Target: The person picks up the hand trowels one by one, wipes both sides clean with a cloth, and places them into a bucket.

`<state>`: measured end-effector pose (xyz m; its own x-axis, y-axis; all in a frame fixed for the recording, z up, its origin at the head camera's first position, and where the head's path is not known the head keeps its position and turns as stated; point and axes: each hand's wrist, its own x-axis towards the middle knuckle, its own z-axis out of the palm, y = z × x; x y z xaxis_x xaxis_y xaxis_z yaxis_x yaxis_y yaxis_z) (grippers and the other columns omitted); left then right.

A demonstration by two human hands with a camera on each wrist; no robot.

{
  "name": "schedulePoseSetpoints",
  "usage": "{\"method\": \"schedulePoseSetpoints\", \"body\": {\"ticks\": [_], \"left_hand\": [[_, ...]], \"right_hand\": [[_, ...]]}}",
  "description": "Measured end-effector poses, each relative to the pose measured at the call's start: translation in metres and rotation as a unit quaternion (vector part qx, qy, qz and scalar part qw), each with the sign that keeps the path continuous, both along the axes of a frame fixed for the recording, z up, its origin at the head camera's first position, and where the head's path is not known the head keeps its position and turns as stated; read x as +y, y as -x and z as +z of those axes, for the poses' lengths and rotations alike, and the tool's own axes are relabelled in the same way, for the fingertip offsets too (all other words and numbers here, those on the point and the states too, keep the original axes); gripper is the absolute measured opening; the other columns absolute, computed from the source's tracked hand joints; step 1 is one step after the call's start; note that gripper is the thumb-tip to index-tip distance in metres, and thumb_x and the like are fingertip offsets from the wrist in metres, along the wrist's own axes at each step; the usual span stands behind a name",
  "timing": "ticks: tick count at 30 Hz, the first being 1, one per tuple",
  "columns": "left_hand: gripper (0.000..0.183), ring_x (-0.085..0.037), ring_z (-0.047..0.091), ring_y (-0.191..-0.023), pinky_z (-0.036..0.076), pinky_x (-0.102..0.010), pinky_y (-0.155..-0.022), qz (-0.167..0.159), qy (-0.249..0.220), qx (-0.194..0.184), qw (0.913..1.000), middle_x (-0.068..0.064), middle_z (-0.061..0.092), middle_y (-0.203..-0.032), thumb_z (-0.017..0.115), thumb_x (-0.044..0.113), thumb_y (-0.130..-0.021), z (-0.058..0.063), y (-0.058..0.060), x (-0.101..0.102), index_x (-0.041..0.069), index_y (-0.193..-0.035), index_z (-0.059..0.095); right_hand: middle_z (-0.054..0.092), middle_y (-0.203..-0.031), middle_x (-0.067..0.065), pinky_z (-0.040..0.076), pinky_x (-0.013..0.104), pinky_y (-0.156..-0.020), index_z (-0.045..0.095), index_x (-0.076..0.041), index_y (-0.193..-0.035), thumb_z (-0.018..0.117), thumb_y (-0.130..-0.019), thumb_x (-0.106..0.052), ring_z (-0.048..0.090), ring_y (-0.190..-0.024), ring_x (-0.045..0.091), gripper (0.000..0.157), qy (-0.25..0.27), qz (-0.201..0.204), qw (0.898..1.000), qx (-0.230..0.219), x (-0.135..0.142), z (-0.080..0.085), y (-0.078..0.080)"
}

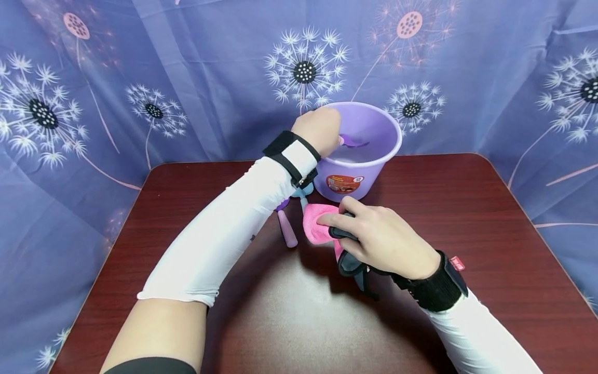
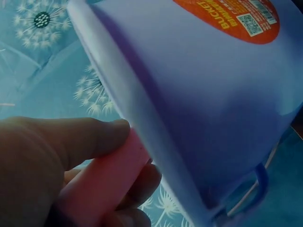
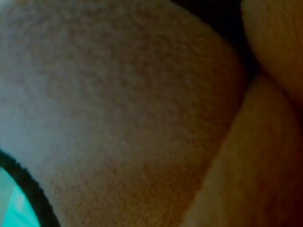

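Note:
At the left rim of a purple bucket (image 1: 372,173), my left hand (image 1: 320,130) grips the pink handle (image 2: 106,177) of a small tool. The tool's purple head (image 1: 355,142) shows inside the bucket. My right hand (image 1: 390,239) pinches a pink cloth item (image 1: 317,224) with dark grey parts, in front of the bucket and low over the table. Its exact kind cannot be made out. Beside it lies a purple-headed tool with a pink handle (image 1: 287,231). A light blue tool (image 1: 302,192) lies partly hidden under my left wrist.
The brown table (image 1: 467,208) backs onto a blue curtain (image 1: 224,78) with dandelion prints. An orange label (image 1: 342,184) is on the bucket's front. In the left wrist view a purple loop (image 2: 262,179) shows by the rim. Close-up skin fills most of the dark right wrist view.

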<state>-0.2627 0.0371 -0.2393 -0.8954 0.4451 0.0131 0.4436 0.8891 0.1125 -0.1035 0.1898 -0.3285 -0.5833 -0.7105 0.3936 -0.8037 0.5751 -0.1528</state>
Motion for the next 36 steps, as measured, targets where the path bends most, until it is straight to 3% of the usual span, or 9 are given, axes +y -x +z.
{"method": "schedulePoseSetpoints", "body": {"ticks": [5, 9, 14, 24, 36], "left_hand": [[0.02, -0.02, 0.069, -0.109, 0.057, -0.044, -0.095, -0.017, 0.027, 0.027, 0.9991, -0.002, 0.073, -0.118, 0.065, 0.027, -0.104, -0.005, 0.002, 0.008, 0.012, -0.114, 0.075], [0.019, -0.025, 0.071, -0.11, 0.058, -0.048, -0.092, -0.025, 0.054, 0.042, 0.9973, -0.003, 0.076, -0.114, 0.062, 0.022, -0.102, -0.012, 0.007, 0.013, 0.013, -0.111, 0.076], [0.023, -0.03, 0.068, -0.117, 0.054, -0.047, -0.098, -0.024, 0.089, 0.041, 0.9949, -0.004, 0.075, -0.121, 0.061, 0.026, -0.102, -0.017, 0.007, 0.018, 0.015, -0.114, 0.077], [0.02, -0.032, 0.065, -0.121, 0.045, -0.046, -0.103, -0.032, 0.11, 0.002, 0.9934, -0.006, 0.073, -0.125, 0.06, 0.023, -0.103, -0.014, 0.003, 0.02, 0.015, -0.112, 0.076], [0.015, -0.028, 0.061, -0.109, 0.036, -0.042, -0.102, -0.049, 0.109, -0.053, 0.9915, -0.005, 0.071, -0.111, 0.057, 0.015, -0.102, -0.011, 0.006, 0.019, 0.016, -0.086, 0.06]], "right_hand": [[0.05, -0.096, -0.004, 0.04, 0.026, -0.052, 0.071, -0.024, -0.126, 0.074, -0.09, -0.011, 0.042, -0.058, 0.006, 0.039, 0.004, 0.001, 1.0, -0.001, -0.001, 0.0, 0.0], [0.05, -0.096, -0.005, 0.041, 0.026, -0.052, 0.071, -0.024, -0.126, 0.075, -0.089, -0.01, 0.043, -0.058, 0.005, 0.039, 0.003, 0.0, 1.0, -0.004, -0.001, 0.0, -0.001], [0.05, -0.097, -0.004, 0.041, 0.027, -0.051, 0.071, -0.025, -0.127, 0.079, -0.086, -0.01, 0.042, -0.057, 0.006, 0.044, -0.005, -0.006, 1.0, -0.009, -0.001, 0.002, -0.002], [0.05, -0.098, -0.004, 0.041, 0.027, -0.052, 0.071, -0.024, -0.127, 0.079, -0.086, -0.009, 0.042, -0.058, 0.006, 0.044, -0.005, -0.003, 1.0, -0.011, 0.0, 0.003, -0.002], [0.049, -0.096, -0.004, 0.041, 0.027, -0.052, 0.071, -0.024, -0.124, 0.075, -0.09, -0.01, 0.041, -0.057, 0.007, 0.037, 0.001, 0.004, 1.0, -0.006, 0.001, 0.001, -0.001]]}}
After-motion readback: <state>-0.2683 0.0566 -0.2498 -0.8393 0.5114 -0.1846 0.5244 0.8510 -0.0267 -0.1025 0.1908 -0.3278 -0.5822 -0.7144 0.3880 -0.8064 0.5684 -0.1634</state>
